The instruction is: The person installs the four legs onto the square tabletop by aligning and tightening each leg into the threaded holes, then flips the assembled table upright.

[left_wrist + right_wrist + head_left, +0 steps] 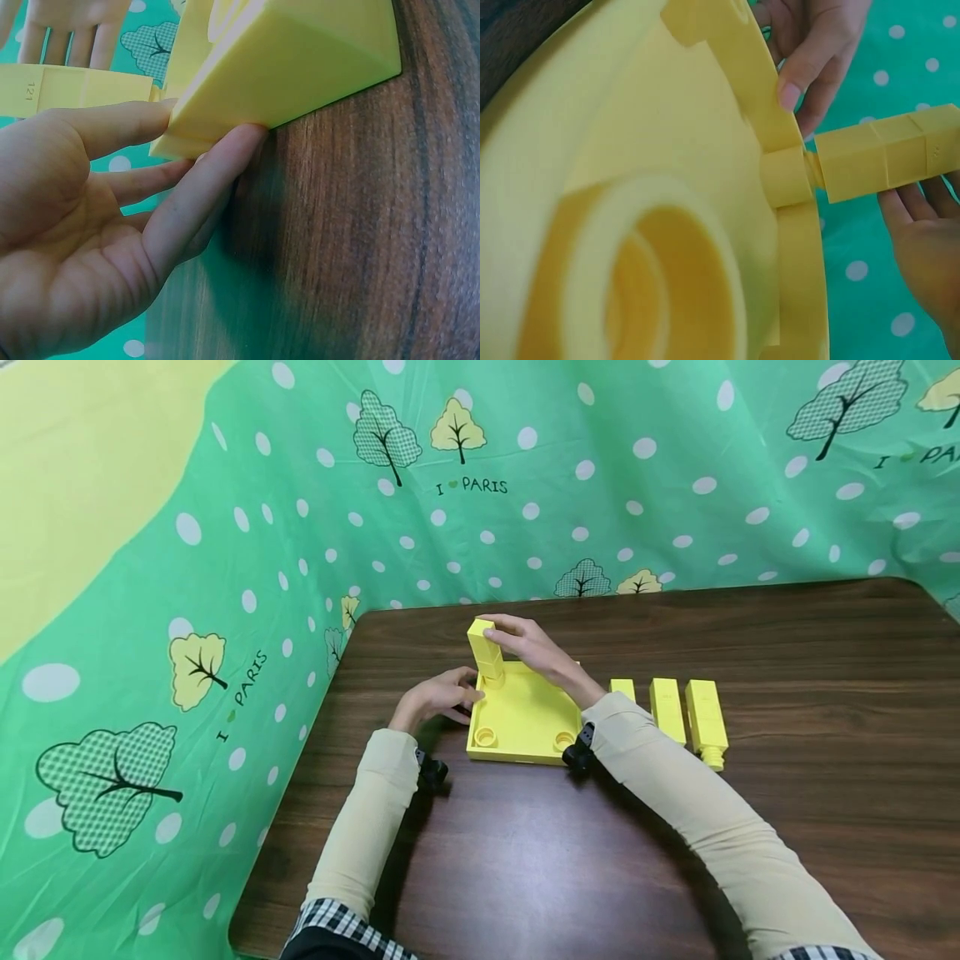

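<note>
A: Where's the yellow leg [489,658]?
B: On end at the far-left corner socket [786,178] of the yellow base [528,703]. Narrow neck shows above the rim; can't tell seating depth.
A: Fingers?
B: Right hand [536,647]: thumb and fingers pinching the leg's upper end. Left hand [441,692]: thumb and fingers pinching the base's left edge.
A: Rest?
B: Three more legs [667,712] right of the base, one partly behind the right sleeve [675,810]. Brown table [517,852] underneath, green dotted cloth [495,556] behind and left.
</note>
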